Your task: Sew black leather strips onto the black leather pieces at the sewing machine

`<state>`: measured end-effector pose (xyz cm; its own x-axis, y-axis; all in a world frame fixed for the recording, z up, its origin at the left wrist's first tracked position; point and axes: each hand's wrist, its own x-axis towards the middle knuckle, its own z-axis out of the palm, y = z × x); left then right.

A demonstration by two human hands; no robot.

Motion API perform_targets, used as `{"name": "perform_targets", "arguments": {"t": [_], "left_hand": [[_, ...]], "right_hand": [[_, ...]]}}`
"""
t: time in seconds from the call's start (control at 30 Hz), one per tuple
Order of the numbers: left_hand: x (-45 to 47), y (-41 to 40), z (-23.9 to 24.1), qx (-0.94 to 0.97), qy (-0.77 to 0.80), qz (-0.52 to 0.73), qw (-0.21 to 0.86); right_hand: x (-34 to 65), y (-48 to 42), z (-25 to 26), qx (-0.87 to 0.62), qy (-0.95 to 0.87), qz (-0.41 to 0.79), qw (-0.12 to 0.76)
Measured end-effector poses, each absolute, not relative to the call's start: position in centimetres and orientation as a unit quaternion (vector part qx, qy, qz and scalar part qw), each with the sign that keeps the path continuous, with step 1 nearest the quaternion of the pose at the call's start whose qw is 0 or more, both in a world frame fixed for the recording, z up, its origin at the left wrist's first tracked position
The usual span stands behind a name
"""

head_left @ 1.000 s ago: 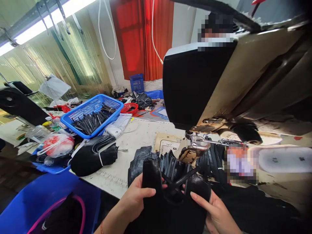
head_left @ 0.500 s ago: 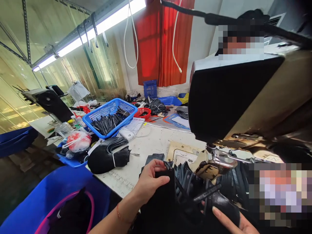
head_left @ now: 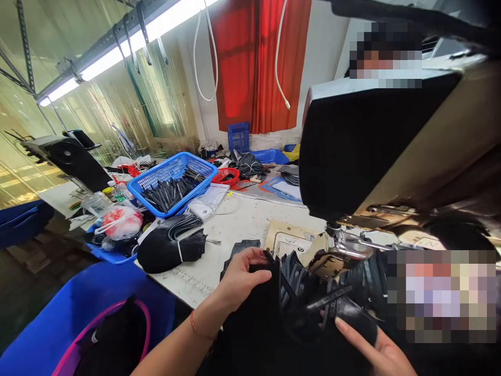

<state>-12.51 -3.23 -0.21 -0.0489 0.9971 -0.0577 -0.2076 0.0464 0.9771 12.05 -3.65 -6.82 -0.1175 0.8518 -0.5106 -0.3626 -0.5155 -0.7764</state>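
A red curtain (head_left: 270,68) hangs at the far side above a blue crate (head_left: 238,138); left, a tube lamp (head_left: 102,63) glows.

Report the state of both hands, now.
Left hand: closed, holding the broad black leather-like piece.
Right hand: closed, holding the same piece's right side; some fingers hidden.

We see plain black material (head_left: 254,324) between our left hand (head_left: 242,279) and right hand (head_left: 370,347); beyond our left hand, an off-white counter (head_left: 245,216), a blue latticed basket (head_left: 156,176) and red curtains (head_left: 260,68); left of it, a blue tub (head_left: 70,308) and a pink hoop (head_left: 148,322).
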Motion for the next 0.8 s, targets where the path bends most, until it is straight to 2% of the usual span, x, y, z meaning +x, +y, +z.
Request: {"name": "perform_targets", "arguments": {"t": [0.17,0.3,0.43,0.6,0.8], "left_hand": [[-12.51,-3.04,-0.67,0.423,0.491,0.545,0.532],[-12.47,-2.88,-0.98,0.424,0.482,0.547,0.537],[-12.44,-2.84,-1.03,0.422,0.482,0.549,0.536],[-12.46,-2.90,-0.97,0.416,0.486,0.545,0.542],[-12.46,-2.89,-1.07,0.405,0.493,0.545,0.544]], "right_hand": [[11.37,-4.35,-5.55,-0.508,-0.248,0.689,0.453],[11.61,-4.16,-5.90,-0.513,-0.250,0.701,0.428],[11.71,-4.05,-6.02,-0.510,-0.248,0.691,0.448],[12.04,-3.88,-6.00,-0.501,-0.241,0.715,0.423],[12.00,-3.93,-5.66,-0.503,-0.245,0.706,0.434]]}}
